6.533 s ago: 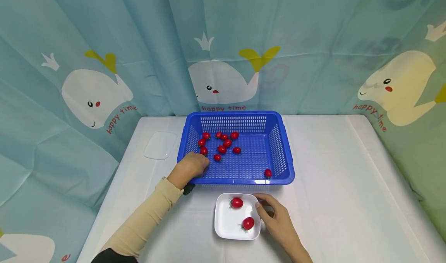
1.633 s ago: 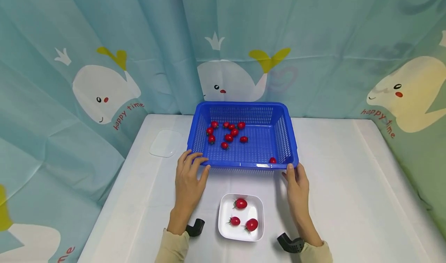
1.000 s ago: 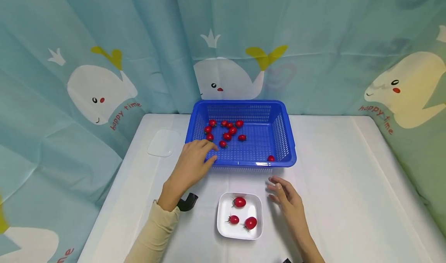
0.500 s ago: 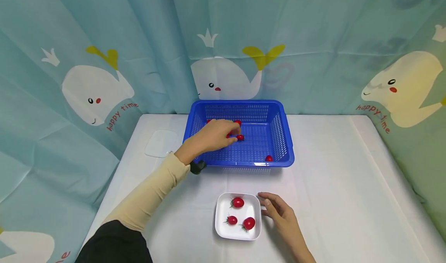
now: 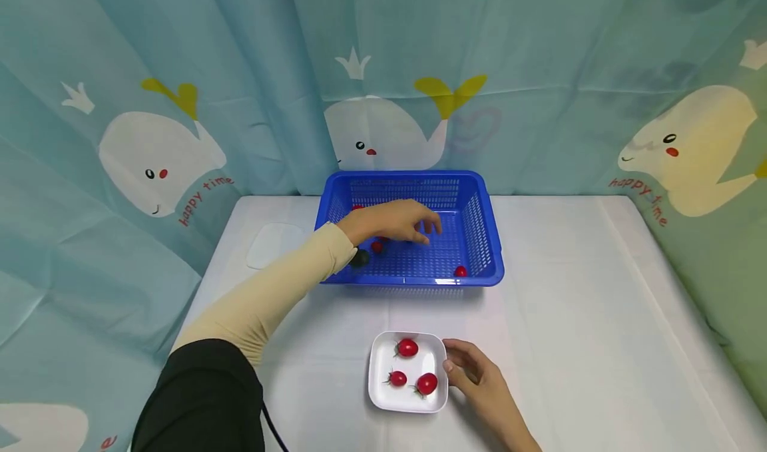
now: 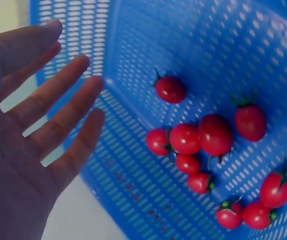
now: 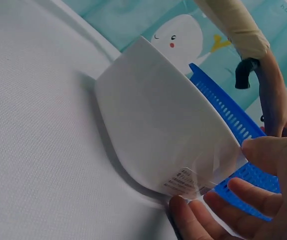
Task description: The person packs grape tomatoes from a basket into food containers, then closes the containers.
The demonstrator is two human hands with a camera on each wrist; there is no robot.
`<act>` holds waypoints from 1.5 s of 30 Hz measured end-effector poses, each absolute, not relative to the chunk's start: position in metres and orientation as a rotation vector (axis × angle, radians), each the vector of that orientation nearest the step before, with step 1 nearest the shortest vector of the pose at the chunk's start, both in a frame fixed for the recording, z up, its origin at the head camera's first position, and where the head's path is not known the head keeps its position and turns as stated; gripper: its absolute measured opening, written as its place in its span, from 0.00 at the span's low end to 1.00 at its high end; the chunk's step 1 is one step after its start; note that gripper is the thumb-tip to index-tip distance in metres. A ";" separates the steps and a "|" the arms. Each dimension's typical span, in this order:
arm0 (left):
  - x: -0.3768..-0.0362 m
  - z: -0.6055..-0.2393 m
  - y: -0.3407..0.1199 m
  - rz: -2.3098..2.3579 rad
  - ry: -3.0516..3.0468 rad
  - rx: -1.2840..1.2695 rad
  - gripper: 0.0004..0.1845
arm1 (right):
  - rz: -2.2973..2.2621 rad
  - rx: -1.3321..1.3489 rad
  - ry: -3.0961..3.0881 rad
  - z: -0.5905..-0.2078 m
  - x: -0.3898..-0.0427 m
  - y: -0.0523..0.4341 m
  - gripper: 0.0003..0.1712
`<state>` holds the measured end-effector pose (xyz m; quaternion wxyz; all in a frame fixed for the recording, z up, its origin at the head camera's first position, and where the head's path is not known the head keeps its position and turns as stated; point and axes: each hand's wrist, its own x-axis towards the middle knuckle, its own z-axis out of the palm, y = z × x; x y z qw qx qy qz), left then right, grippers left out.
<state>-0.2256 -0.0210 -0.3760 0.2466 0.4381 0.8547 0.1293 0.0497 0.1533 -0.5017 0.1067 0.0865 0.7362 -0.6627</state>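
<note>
My left hand (image 5: 403, 220) reaches over the blue plastic basket (image 5: 419, 281), palm down and holding nothing. In the left wrist view its fingers (image 6: 66, 120) are spread apart beside several cherry tomatoes (image 6: 216, 135) on the basket floor. From the head view, hand and sleeve hide most of those; one cherry tomato (image 5: 460, 271) sits alone at the front right. Three cherry tomatoes (image 5: 426, 383) with green stems lie in a small white square box (image 5: 383, 399). My right hand (image 5: 479, 382) holds this box by its right side, thumb (image 7: 263, 152) at the rim.
A clear flat lid (image 5: 272, 244) lies on the white tabletop (image 5: 575, 319) left of the basket. Behind the basket hangs a light blue curtain (image 5: 539, 106) with printed whales. A black cable (image 5: 272, 425) runs beside the left sleeve.
A third tomato has come into the white box. Both hands had the basket's front rim as it went back; then the left moved in over the tomatoes, the right back to the box.
</note>
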 end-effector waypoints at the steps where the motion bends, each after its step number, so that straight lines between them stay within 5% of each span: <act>1: -0.228 -0.377 -0.019 0.357 2.321 1.191 0.18 | -1.945 0.260 2.170 -0.502 0.050 0.153 0.24; 45: -0.228 -0.428 0.059 -0.047 2.161 1.417 0.19 | -1.635 0.387 2.540 -0.477 0.023 0.138 0.18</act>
